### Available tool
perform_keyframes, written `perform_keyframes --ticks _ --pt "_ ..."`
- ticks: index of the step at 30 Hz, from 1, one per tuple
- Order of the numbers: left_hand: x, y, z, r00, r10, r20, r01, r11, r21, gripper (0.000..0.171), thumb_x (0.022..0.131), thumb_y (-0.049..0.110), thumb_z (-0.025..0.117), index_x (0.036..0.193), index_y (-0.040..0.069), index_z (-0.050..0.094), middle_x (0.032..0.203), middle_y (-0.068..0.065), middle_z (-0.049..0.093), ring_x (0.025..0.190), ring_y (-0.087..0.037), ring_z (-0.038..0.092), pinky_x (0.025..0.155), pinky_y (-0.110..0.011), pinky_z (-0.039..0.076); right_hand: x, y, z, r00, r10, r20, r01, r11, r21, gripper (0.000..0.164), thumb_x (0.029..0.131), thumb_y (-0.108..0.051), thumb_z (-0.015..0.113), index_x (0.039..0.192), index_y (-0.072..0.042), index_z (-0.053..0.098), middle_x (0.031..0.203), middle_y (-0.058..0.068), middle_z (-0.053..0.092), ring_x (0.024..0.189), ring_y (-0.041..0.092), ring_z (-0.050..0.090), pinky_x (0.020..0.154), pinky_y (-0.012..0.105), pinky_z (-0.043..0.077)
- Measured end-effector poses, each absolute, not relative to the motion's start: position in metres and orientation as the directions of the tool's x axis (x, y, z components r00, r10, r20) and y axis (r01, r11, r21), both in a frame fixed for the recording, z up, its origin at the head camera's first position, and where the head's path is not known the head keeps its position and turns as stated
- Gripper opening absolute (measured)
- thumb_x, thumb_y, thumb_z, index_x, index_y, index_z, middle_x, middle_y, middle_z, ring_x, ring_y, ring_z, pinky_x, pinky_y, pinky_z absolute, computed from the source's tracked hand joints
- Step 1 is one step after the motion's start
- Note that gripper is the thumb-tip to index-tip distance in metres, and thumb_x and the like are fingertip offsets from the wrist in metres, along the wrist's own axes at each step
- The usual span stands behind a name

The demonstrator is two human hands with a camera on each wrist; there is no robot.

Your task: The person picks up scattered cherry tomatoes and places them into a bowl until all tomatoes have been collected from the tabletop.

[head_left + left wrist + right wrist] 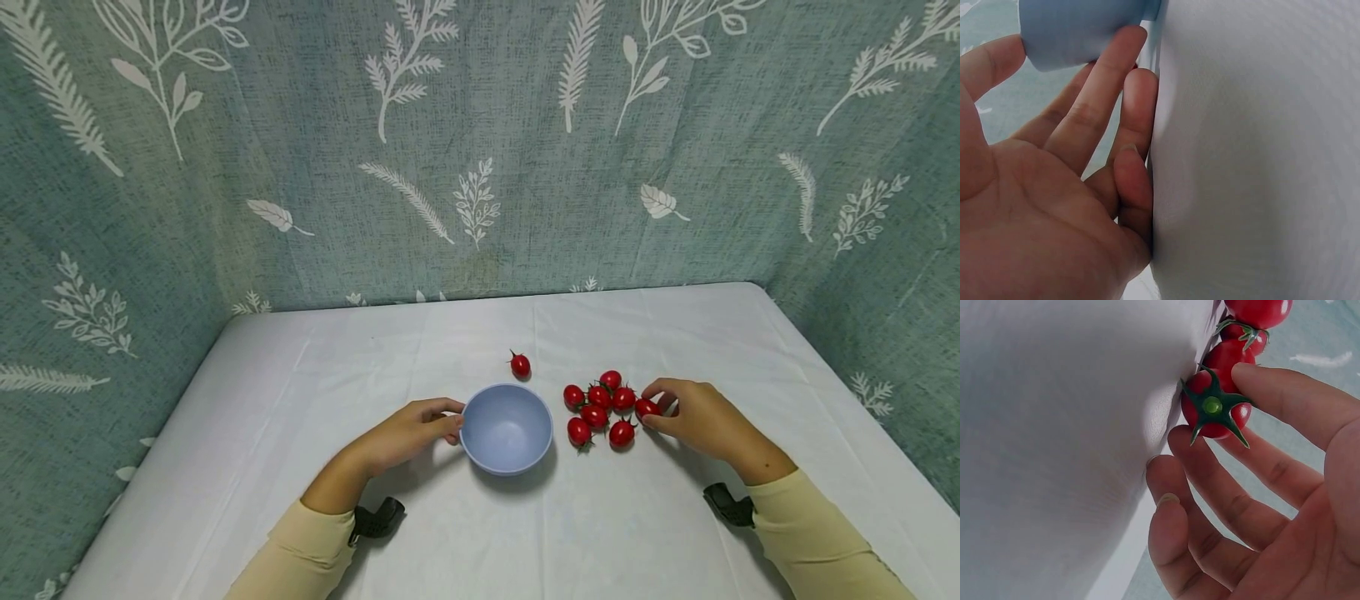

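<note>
A light blue bowl stands upright on the white cloth. My left hand holds its left side, thumb tip at the rim; in the left wrist view, fingers reach along the outer wall and the smaller ones curl by the cloth. On the right, my right hand pinches a cherry tomato between thumb and fingers, at the right edge of a cluster. Its green star-shaped calyx faces the right wrist camera. Several other red cherry tomatoes lie close together between the bowl and this hand.
One single cherry tomato lies behind the bowl, apart from the cluster. The white-covered table meets a green leaf-patterned curtain at the back and both sides. Dark wrist devices are strapped under both sleeves.
</note>
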State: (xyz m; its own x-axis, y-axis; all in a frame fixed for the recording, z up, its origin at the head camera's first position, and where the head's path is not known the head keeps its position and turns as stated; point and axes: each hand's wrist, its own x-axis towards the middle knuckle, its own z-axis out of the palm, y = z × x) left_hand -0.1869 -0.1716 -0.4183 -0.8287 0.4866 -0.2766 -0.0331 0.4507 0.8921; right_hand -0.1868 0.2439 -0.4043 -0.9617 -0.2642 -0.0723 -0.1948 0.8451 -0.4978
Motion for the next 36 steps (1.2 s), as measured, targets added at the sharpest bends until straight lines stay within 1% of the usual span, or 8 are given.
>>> perform_keyframes --ticks 9,19,29,36 --pt "-0.186 -0.171 -0.418 -0.829 0.489 -0.272 -0.033 0.441 0.897 0.047 0.103 0.036 0.055 0.138 0.005 0.056 0.119 -0.009 0.068 0.107 -0.017 0.063 0.105 -0.047 0.041 -0.185 0.243 -0.402 -0.963 -0.261 -0.071 -0.196 0.854 -0.481 0.032 0.088 -0.019 0.076 0.115 -0.005 0.068 0.093 0.01 0.07 0.078 0.018 0.064 0.057 0.03 0.049" --pt "-0.187 -0.171 -0.419 -0.827 0.493 -0.272 -0.031 0.443 0.896 0.048 0.103 0.038 0.054 0.139 0.006 0.056 0.121 -0.009 0.067 0.108 -0.017 0.062 0.106 -0.048 0.04 -0.183 0.244 -0.396 -0.968 -0.241 -0.067 -0.177 0.851 -0.494 0.032 0.089 -0.02 0.075 0.116 -0.007 0.067 0.096 0.012 0.071 0.079 0.02 0.063 0.056 0.029 0.048" --pt "-0.186 -0.171 -0.418 -0.831 0.483 -0.276 -0.033 0.452 0.891 0.047 0.103 0.038 0.054 0.138 0.007 0.056 0.117 -0.008 0.068 0.106 -0.017 0.062 0.104 -0.046 0.04 -0.181 0.241 -0.39 -0.971 -0.238 -0.014 -0.204 0.86 -0.468 0.029 0.089 -0.019 0.075 0.114 -0.007 0.068 0.094 0.012 0.071 0.078 0.019 0.062 0.056 0.029 0.047" --pt "-0.186 -0.171 -0.418 -0.831 0.484 -0.276 -0.033 0.452 0.891 0.047 0.103 0.038 0.054 0.139 0.007 0.056 0.119 -0.008 0.068 0.107 -0.017 0.062 0.106 -0.048 0.039 -0.179 0.239 -0.385 -0.971 -0.241 0.013 -0.219 0.86 -0.461 0.03 0.088 -0.018 0.076 0.115 -0.007 0.068 0.095 0.011 0.072 0.08 0.02 0.063 0.06 0.03 0.049"
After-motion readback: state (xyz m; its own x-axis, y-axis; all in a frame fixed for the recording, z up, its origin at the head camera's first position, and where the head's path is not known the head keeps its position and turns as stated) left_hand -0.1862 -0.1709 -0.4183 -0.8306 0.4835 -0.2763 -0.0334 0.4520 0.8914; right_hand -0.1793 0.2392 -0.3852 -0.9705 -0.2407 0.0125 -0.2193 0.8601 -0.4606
